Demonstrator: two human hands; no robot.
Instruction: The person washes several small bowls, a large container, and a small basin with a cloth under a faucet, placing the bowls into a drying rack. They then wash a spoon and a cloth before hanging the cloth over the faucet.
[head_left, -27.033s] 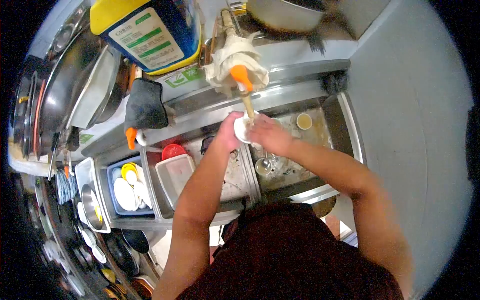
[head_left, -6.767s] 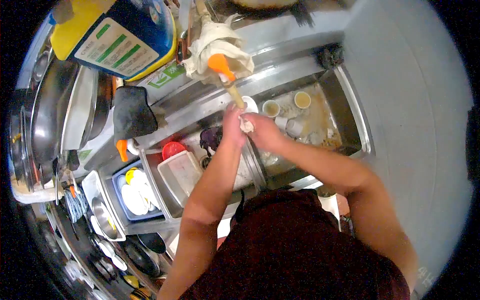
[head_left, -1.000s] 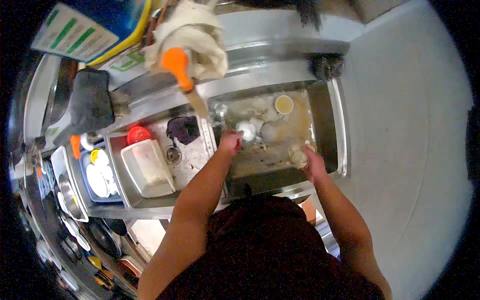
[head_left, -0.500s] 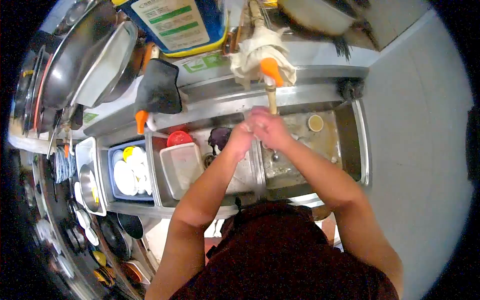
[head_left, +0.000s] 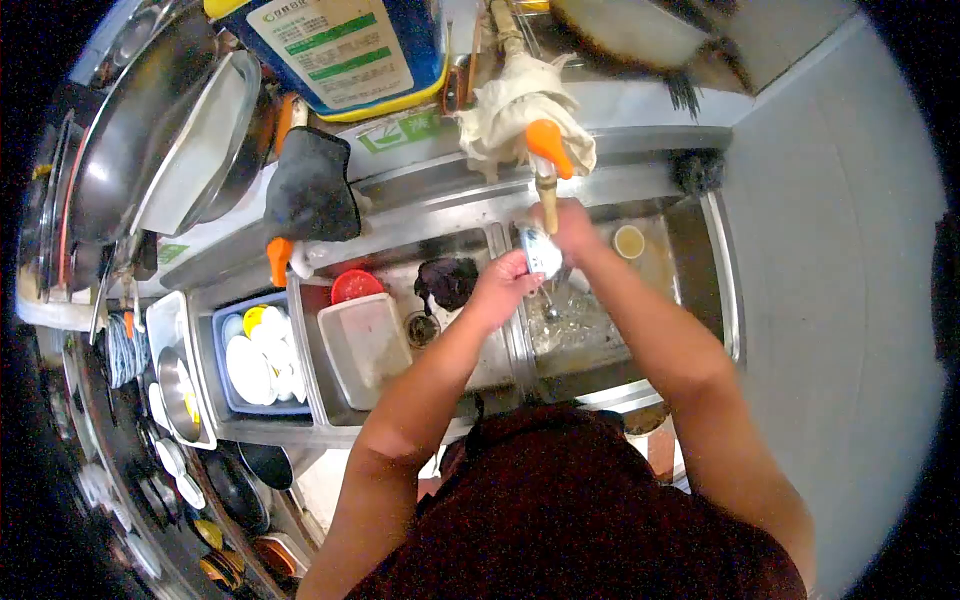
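Observation:
A small white bowl or cup with blue markings (head_left: 541,254) is tilted between my hands, just below the tap spout (head_left: 548,212). My left hand (head_left: 503,286) is closed on its near left edge, thumb and fingers pinching it. Behind its right side, my right hand (head_left: 572,232) is closed against it, the fingers mostly hidden. Splashing water shows below in the right sink basin (head_left: 585,362). An orange tap handle (head_left: 549,148) and a cream cloth (head_left: 520,108) wrapped round the pipe are above my hands.
A small pale cup (head_left: 628,241) stands in the right basin. The middle basin holds a dark cloth (head_left: 447,283), a red container (head_left: 357,286) and a whitish tub (head_left: 364,345). Further left, white dishes (head_left: 255,365) sit in a blue-grey bin (head_left: 268,405). A large blue jug (head_left: 340,60) stands behind.
My hands, clasped together and blurred before, have come apart a little, and the white bowl or cup now shows between them. Water now splashes in the right basin.

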